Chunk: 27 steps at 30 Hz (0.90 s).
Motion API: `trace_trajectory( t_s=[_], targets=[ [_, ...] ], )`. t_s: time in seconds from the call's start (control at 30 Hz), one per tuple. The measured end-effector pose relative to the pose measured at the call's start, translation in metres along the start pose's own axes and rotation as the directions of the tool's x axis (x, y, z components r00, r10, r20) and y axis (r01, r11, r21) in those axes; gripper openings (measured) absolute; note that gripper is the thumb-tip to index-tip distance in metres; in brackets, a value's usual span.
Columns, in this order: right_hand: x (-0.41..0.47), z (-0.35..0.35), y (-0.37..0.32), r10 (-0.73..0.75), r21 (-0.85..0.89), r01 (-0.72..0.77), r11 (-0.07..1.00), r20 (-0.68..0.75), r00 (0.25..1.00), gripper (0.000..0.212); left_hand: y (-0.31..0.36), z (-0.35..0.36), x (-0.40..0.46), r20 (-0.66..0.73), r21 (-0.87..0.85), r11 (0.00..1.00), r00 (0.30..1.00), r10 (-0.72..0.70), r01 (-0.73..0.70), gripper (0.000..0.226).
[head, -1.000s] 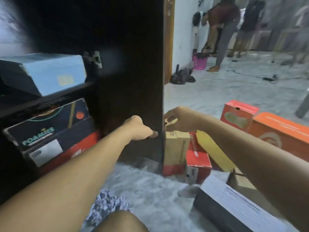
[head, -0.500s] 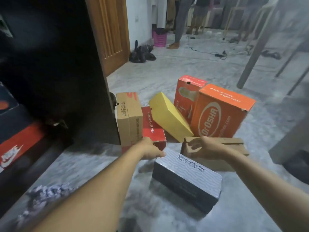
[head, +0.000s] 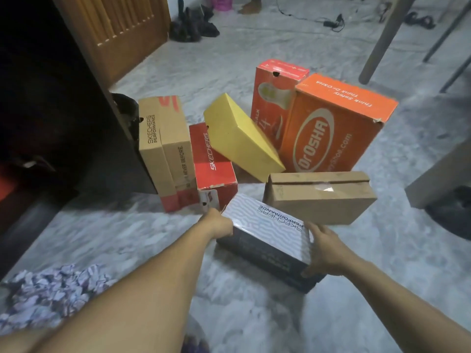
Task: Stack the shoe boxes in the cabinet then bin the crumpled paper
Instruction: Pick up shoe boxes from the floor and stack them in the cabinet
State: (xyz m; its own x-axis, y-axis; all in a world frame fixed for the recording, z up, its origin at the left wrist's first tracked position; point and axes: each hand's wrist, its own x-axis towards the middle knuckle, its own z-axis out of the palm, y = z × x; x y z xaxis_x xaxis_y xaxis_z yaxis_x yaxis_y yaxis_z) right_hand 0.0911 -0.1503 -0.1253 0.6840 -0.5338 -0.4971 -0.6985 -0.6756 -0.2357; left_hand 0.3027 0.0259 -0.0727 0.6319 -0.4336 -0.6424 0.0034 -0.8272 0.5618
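Two hands clamp the grey Skechers Performance box (head: 267, 233) from opposite ends: the left hand (head: 219, 224) grips its near-left corner, and the right hand (head: 325, 252) curls round its right end, thumb under the lower edge. Whether the box rests on the floor (head: 254, 314) or is just clear of it, I cannot tell. Six more boxes cluster beyond it, from 11 to 1 o'clock: a tan Skechers box (head: 165, 149) standing on end against the dark cabinet (head: 63, 123), a red Skechers box (head: 212, 169) beside it, a yellow box (head: 242, 138) tilted (leaning toward the orange pair), a red-orange box (head: 271, 98), an orange DrOSHA box (head: 331, 128), and a plain cardboard box (head: 318, 197) lying flat. Crumpled paper (head: 51, 289) lies at 8 o'clock on the floor.
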Motion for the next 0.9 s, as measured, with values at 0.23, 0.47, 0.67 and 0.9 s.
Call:
trace_trajectory(
  t_s=[0.23,0.47,0.67,0.9],
  targets=[
    [0.016,-0.004,0.012,-0.137,0.074,0.137,0.988,0.003,0.991,0.128,-0.015,0.015,0.015,-0.032,-0.219,0.974,0.997,-0.069,0.061,0.049],
    [0.028,-0.021,0.019,-0.114,0.437,0.057,0.898,0.106,0.988,0.099,-0.030,0.018,0.013,-0.133,-0.444,0.892,0.978,-0.160,0.085,0.037],
    [0.021,0.010,0.031,0.124,0.863,-0.042,0.504,-0.024,0.992,0.103,-0.039,0.013,0.001,-0.060,-0.437,0.884,0.975,-0.214,0.167,0.046],
    [0.008,0.030,0.006,0.339,0.891,-0.058,0.450,-0.111,0.934,0.070,-0.034,0.004,-0.010,-0.072,-0.416,0.902,0.985,-0.156,0.113,0.036]
  ],
)
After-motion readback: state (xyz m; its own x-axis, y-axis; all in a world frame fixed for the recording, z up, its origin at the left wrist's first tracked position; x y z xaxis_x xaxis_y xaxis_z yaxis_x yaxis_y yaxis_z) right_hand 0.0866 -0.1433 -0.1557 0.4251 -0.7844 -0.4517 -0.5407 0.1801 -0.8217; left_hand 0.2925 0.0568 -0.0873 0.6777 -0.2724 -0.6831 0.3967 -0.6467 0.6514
